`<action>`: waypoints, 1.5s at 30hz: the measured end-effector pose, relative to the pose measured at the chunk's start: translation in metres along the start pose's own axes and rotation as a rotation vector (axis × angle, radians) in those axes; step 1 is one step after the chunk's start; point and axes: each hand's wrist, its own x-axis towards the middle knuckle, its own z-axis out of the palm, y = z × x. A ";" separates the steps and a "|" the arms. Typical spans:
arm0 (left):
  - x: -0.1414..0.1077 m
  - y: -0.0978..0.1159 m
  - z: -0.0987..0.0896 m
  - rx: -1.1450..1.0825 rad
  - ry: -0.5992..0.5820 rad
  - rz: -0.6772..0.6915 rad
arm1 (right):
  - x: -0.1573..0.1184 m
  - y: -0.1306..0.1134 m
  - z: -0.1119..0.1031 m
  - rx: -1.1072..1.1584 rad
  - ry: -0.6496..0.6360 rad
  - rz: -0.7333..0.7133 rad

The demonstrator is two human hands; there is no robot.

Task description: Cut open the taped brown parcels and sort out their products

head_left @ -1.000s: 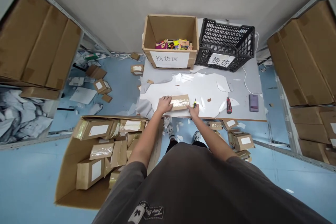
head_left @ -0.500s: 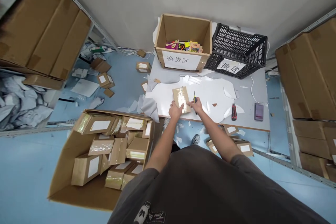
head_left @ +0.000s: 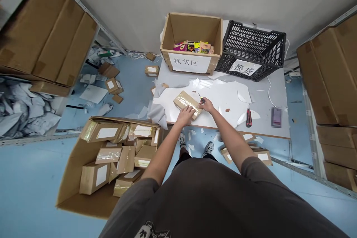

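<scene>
A taped brown cardboard box (head_left: 184, 99) lies slanted on the table near its front edge, with glossy clear tape along its top. My left hand (head_left: 186, 114) rests flat on the near part of the box, fingers spread over the tape. A utility knife (head_left: 202, 99) with a black and yellow handle is gripped in my right hand (head_left: 206, 105), beside the box's right end. Its blade points up and away to the left, apart from the tape. Part of the handle is hidden by my fingers.
On the table (head_left: 267, 119) stand a carton of colourful packs (head_left: 164, 41) and a black plastic crate (head_left: 251, 50). A red-black cutter (head_left: 248, 118) and a phone (head_left: 276, 117) lie right, among paper scraps. A large carton (head_left: 69, 186) of taped boxes stands at lower left.
The cardboard box has turned from upright to slanting, its far end swinging left. My left hand has shifted from its edge onto its top. The knife's blade has tilted leftward.
</scene>
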 end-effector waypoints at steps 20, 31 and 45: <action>0.030 -0.006 0.022 -0.037 -0.062 0.038 | -0.102 0.027 -0.021 -0.333 -0.228 -0.022; 0.037 -0.012 0.031 -0.048 -0.073 0.031 | -0.084 0.014 -0.015 -0.877 -0.240 -0.126; 0.036 -0.008 0.025 0.005 -0.107 0.037 | -0.089 0.017 -0.012 -0.680 -0.291 -0.044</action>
